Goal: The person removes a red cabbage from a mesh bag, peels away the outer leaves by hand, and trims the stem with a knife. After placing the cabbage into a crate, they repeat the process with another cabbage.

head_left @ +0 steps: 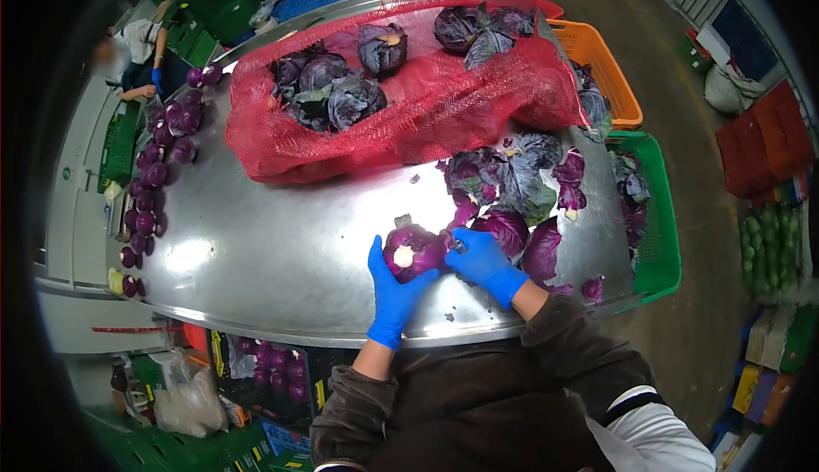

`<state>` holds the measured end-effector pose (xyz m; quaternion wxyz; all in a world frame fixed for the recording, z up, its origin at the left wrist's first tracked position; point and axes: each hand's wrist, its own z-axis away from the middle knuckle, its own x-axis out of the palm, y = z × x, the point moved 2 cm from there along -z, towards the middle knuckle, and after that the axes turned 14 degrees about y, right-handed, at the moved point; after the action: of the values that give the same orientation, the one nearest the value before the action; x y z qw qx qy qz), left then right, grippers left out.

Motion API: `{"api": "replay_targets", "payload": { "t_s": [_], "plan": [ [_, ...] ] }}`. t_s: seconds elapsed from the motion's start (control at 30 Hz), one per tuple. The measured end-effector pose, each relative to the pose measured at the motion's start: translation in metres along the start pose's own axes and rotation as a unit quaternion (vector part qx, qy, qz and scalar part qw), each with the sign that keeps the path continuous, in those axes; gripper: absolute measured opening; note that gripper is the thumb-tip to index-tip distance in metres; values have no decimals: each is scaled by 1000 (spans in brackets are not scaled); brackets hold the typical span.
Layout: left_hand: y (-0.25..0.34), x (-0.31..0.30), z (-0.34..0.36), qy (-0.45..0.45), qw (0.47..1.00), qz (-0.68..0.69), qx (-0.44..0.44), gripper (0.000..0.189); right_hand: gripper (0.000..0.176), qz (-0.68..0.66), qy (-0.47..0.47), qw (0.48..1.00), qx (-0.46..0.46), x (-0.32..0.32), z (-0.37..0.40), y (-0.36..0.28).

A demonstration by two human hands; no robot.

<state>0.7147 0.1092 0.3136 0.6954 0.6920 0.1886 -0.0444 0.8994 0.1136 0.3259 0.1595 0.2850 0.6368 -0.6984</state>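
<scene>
A red cabbage (415,250), its pale cut stem facing up, sits near the front of the metal table (281,241). My left hand (392,297), in a blue glove, cups the cabbage from the near left side with the thumb along its front. At the cabbage's right side, my gloved right hand (486,263) is closed around what looks like a knife (459,247); only its dark end shows, and the blade is hidden. Loose purple leaves (505,231) and trimmed outer leaves (525,182) lie just beyond my right hand.
A red mesh sack (409,131) with several untrimmed cabbages (382,49) spans the table's far side. Trimmed cabbages (153,173) line the left edge, near another person (141,49). Green (661,241) and orange (610,62) crates with leaves stand at right. Below left is a black crate (247,378).
</scene>
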Motion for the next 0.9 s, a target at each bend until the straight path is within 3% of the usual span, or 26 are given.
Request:
{"api": "replay_targets", "payload": {
  "t_s": [0.07, 0.13, 0.17, 0.2, 0.27, 0.3, 0.33, 0.4, 0.47, 0.53, 0.6, 0.67, 0.7, 0.73, 0.77, 0.8, 0.83, 0.87, 0.9],
  "plan": [
    [-10, 3, -2, 38, 999, -29, 6, 111, 33, -239, -77, 951, 181, -2, 0, -2],
    [-18, 5, -5, 113, 986, 81, -96, 110, 35, -278, -75, 937, 199, -2, 0, -1],
    [-15, 3, -7, 141, 974, 138, -115, 94, 38, -313, -73, 921, 220, -1, 0, -1],
    [-19, -3, -11, 147, 973, 135, -115, 94, 38, -315, -79, 920, 219, -2, -2, 3],
    [-40, -19, -24, 122, 888, 365, -251, 73, 46, -293, -79, 930, 209, -10, -10, 19],
    [-44, -24, -25, 134, 875, 376, -274, 59, 49, -250, -86, 937, 229, -22, -13, 20],
    [-47, -35, -22, 140, 875, 373, -275, 59, 48, -209, -70, 962, 160, -29, -18, 28],
    [-30, -39, -15, -42, 804, 478, -351, 68, 47, -176, -19, 984, 7, -36, -30, 43],
    [-36, -32, -6, -12, 785, 490, -378, 72, 44, -140, -12, 990, 12, -63, -40, 41],
    [-29, -26, 12, -52, 728, 524, -438, 73, 42, -103, -2, 995, 17, -84, -51, 41],
    [-18, -20, 34, -96, 752, 496, -425, 73, 41, 41, 138, 989, -32, -105, -61, 50],
    [-8, -10, 53, -202, 542, 708, -405, 69, 38, 60, 208, 976, -2, -127, -69, 62],
    [-8, -7, 58, -198, 543, 711, -401, 69, 45, 77, 207, 975, 19, -135, -76, 74],
    [-12, -6, 62, -172, 778, 525, -298, 63, 45, 76, 202, 976, 13, -134, -78, 82],
    [-14, -8, 65, -126, 935, 284, -170, 58, 53, 117, 199, 973, 27, -139, -76, 74],
    [-9, -11, 66, -66, 997, 9, -32, 52, 62, 158, 195, 967, 41, -145, -72, 60],
    [-4, -15, 67, -57, 998, 7, -36, 52, 73, 27, 138, 990, 15, -137, -63, 39],
    [10, -16, 63, -87, 927, 291, -220, 51, 76, -36, 99, 994, -34, -125, -46, 14],
    [19, -16, 62, -108, 744, 542, -375, 49, 82, -172, -34, 984, -3, -103, -35, 3]
  ]
}}
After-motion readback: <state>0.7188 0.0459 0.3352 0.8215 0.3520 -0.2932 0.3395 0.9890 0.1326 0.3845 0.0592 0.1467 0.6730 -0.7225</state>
